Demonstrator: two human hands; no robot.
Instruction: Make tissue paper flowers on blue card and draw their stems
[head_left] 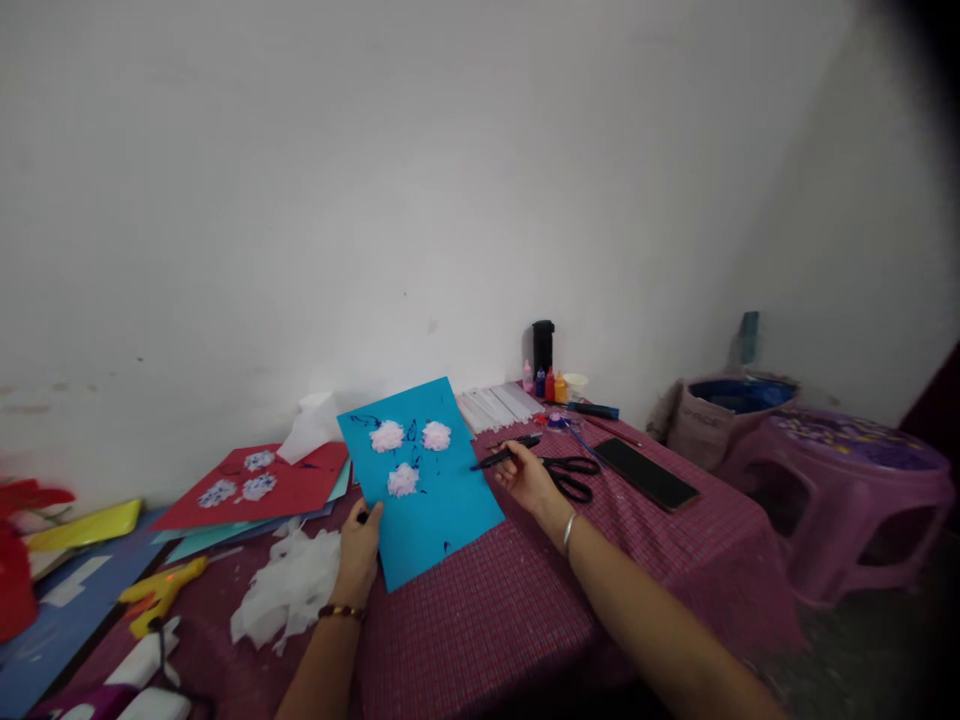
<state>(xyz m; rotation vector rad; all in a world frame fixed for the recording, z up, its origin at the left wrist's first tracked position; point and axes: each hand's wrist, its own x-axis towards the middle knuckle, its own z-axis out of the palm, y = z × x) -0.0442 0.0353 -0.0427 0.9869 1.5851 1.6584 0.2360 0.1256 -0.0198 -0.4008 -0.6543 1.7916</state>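
Note:
A blue sheet of paper point(442, 510) bears three pale pink crumpled tissue flowers point(403, 480) and dark blue drawn marks. My left hand point(358, 550) grips the sheet's left edge. A small black object point(363, 517), perhaps a pen cap, shows at those fingers. In a pinch, my right hand point(527, 477) holds a black pen point(491, 460), its tip pointing left over the sheet's right edge. Whether the tip touches the paper I cannot tell. Black-handled scissors point(574, 478) lie just right of that hand.
Left are a red sheet point(300, 490) with tissue flowers, white tissue point(289, 585) and a yellow glue gun point(161, 595). To the right lies a phone point(646, 473). Paint bottles point(550, 385) stand at the back. A pink stool point(840, 500) stands beside the checked-cloth table point(480, 630).

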